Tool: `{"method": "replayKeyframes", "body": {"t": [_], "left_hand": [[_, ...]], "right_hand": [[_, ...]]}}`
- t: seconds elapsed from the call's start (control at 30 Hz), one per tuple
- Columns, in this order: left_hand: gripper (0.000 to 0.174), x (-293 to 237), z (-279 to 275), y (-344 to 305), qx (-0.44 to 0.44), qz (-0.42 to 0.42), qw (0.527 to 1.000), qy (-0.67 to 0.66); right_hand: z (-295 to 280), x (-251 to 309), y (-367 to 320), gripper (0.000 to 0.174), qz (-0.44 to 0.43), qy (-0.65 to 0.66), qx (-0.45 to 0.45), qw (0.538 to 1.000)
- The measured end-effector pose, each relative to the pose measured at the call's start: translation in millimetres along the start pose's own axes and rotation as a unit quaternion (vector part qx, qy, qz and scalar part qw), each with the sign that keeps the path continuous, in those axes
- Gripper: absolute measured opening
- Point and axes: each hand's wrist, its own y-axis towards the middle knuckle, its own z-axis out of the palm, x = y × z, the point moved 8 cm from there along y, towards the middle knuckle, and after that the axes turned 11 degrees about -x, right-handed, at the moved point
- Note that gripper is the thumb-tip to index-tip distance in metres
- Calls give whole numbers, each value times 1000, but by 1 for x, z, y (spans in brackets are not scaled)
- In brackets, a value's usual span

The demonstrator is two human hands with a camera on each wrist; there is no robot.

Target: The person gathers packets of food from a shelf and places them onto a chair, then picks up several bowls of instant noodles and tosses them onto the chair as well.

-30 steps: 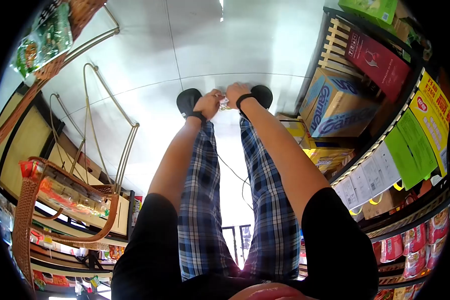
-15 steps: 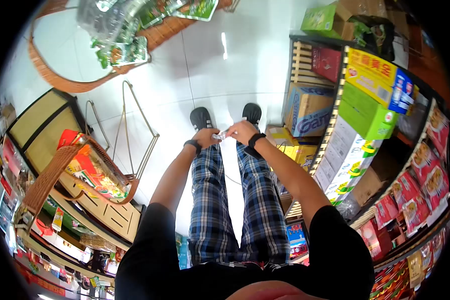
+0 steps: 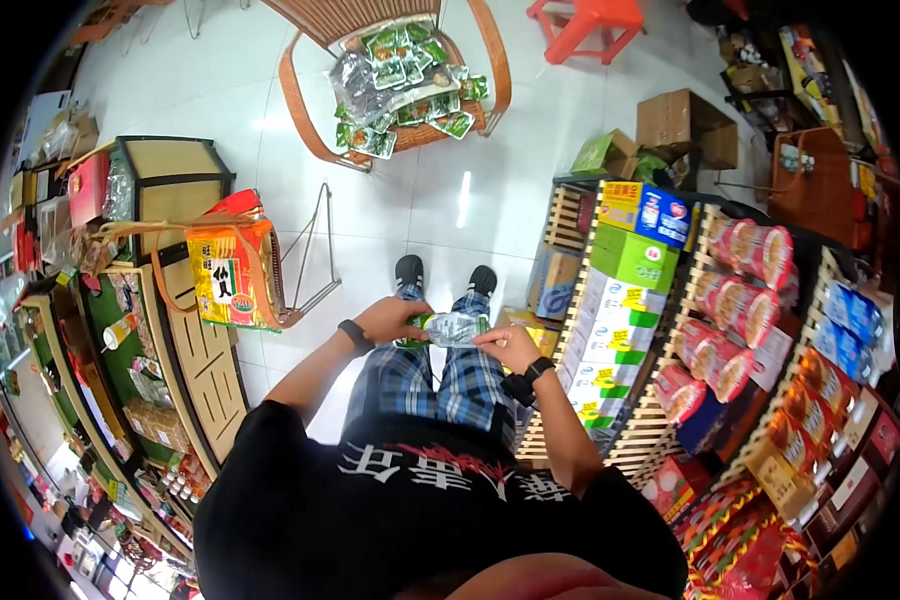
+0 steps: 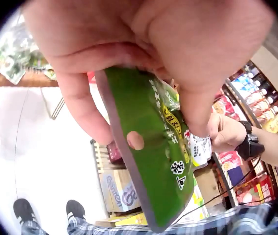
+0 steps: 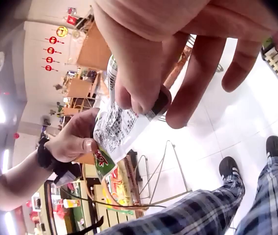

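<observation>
A green and silvery food packet is stretched between both hands in front of the thighs. My left hand grips one end, thumb on one side and fingers on the other. In the left wrist view the packet's green face shows a round hanging hole and pale lettering. With thumb and forefinger, my right hand pinches the opposite end. The right wrist view shows the packet's white printed back, with the other fingers of the right hand spread away from it.
Ahead, a wicker chair bears several similar green packets. A red stool stands beyond it. On the left is a basket with a large orange snack bag; slatted shelves of boxes and packs line the right.
The hands have risen from near the shoes to about thigh height, and the packet between them now shows spread out. The head view has tilted up, bringing in the whole chair and the stool.
</observation>
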Motion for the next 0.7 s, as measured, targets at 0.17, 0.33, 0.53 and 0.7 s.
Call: {"method": "replayKeyframes", "body": {"t": [0.17,0.33,0.53,0.7], "left_hand": [[41,-95,-37,-68,-64,89,994,26],[38,-144,-73,-102,-166,103,981,-7],[32,-163,-82,-107,-209,103,972,38],[32,-178,-71,-102,-218,146,963,62]], "right_hand": [[-17,102,-84,15,-44,-58,-4,997],[-89,240,-150,30,-211,-101,-173,957],[-131,466,-342,39,-600,73,-273,748],[-98,531,-425,55,-712,61,-135,686]]}}
